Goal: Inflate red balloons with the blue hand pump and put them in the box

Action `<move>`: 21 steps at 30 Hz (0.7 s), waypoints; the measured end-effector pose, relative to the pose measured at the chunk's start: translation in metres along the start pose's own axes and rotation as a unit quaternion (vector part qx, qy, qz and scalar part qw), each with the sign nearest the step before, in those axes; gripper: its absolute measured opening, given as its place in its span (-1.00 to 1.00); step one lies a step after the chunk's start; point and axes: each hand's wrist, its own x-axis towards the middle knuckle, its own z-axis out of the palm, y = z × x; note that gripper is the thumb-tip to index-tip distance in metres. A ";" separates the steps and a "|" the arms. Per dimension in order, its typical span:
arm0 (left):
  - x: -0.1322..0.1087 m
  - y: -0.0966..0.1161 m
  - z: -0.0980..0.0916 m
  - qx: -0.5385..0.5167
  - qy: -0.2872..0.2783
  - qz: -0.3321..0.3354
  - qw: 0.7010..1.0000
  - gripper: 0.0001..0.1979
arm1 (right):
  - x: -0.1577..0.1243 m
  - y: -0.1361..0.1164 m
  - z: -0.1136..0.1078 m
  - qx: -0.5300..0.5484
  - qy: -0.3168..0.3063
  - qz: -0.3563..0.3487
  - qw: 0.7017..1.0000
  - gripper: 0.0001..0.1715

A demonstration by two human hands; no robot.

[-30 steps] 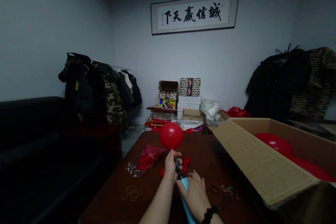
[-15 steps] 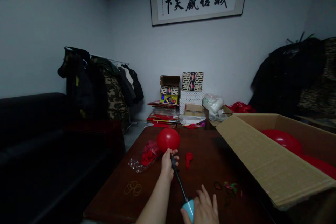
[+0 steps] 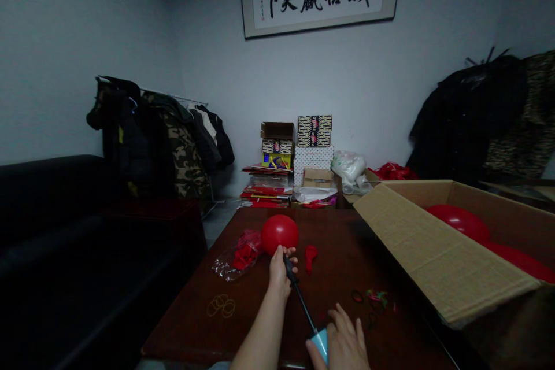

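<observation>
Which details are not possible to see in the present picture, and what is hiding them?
In the head view:
Joint between red balloon and pump: hidden by the left hand.
Lower end of the pump: cut off by the bottom edge; right hand covers part.
Undersides of the balloons in the box: hidden by its near side.
Coloured bits on the table: too small to identify.

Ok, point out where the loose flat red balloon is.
In the head view, the loose flat red balloon lies on the table, just right of the left hand and the round balloon, left of the cardboard box.
</observation>
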 end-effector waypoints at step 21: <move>-0.004 -0.075 -0.045 -0.011 -0.011 -0.086 0.996 -0.58 | 0.031 -0.002 0.086 -0.020 0.044 0.018 0.999 -0.45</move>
